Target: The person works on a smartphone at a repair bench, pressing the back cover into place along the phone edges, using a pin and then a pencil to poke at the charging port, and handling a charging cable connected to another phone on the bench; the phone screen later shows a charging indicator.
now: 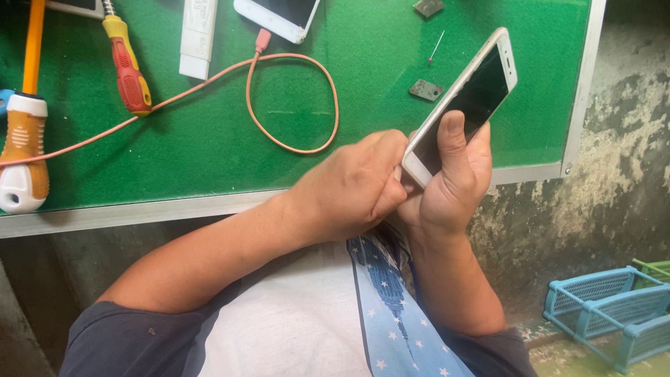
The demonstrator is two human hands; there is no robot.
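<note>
My right hand [450, 185] grips a white-and-gold smartphone [481, 87] with a dark screen. The phone is tilted up to the right over the table's front edge, and my thumb lies on the glass. My left hand [349, 188] is curled into a fist pressed against the phone's lower end. Its fingertips pinch there, and anything between them is hidden.
On the green mat [209, 139] lie a red-and-yellow screwdriver [129, 66], an orange-and-white tool [24, 150], a white stick-shaped device [197, 35], a second white phone [279, 15] on a looped pink cable [307, 105], two small dark parts [426, 89] and a red pin [436, 47]. Blue plastic baskets [607, 314] sit on the floor at the lower right.
</note>
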